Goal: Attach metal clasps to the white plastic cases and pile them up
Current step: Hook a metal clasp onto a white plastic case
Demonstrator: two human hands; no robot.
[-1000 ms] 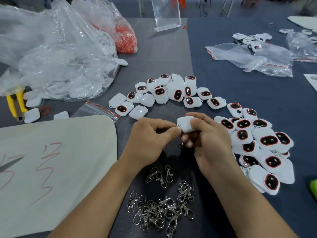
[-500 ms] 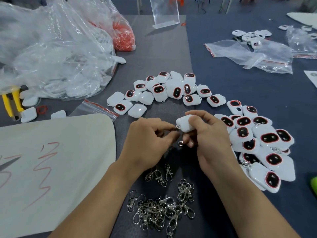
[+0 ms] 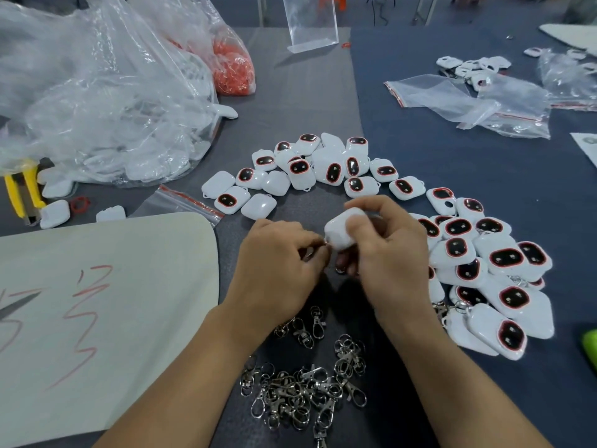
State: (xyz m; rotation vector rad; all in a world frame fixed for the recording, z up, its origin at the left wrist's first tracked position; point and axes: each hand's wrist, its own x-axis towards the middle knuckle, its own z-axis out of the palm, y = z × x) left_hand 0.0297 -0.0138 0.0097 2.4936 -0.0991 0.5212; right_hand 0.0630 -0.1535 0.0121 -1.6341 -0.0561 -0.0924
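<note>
— Grey and blue matting is covering the bench. Where is the white case sitting?

— The white case is being held above the mat, mid-bench. The right hand is gripping it, thumb across its near face and fingers curled round the far side.

— And the left hand?

— The left hand is curling narrow, with thumb and forefinger pinching at the case's lower left corner. The metal clasp is hanging there below the case and mostly hidden; only a glint is showing.

— Stock?

— Loose clasps are lying in a heap near the forearms. Bare cases are lying in an arc beyond the hands. The piled cases are stacking up just right of the right hand, and clasps are showing at the near edge.

— Surroundings?

— A clear plastic bag of white parts is slumping at far left, with a bag of red rings behind it. Yellow-handled pliers are lying at the left edge. A cream sheet with red marks is lying beside the left forearm.
</note>
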